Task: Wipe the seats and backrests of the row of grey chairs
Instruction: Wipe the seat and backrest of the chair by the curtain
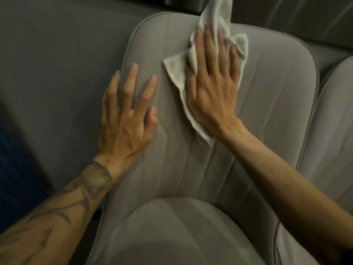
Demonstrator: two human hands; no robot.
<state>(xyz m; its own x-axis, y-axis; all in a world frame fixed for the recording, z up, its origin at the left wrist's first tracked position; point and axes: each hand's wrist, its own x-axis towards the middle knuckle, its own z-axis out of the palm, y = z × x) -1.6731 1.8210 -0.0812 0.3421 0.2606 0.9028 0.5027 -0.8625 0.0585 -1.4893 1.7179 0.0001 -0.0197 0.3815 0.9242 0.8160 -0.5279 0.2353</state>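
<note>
1. My right hand (212,88) lies flat, fingers straight and spread. It grips nothing; the palm and fingers press the cloth (176,71) against the backrest (267,96).
2. The cloth is crumpled under the palm. One corner sticks out to the left of my fingers, a tail trails back under my wrist, and a loose end rises past the fingertips over the backrest's top edge.
3. My left hand (126,115) is also flat and holds nothing. It rests on the left border of the same backrest, just beside the cloth but not touching it.
4. The contact point is high on the backrest, near its centre. The backrest's long axis runs from the top edge toward me, down to the seat (172,236); the stitched channels follow that axis.
5. Judgement: most of the panel lies below and to the right of the cloth. The next stroke suits a pull along the channels toward the seat, and the right hand is the nearer one.
6. The next chair (336,131) lies to the right, close beside this one.
</note>
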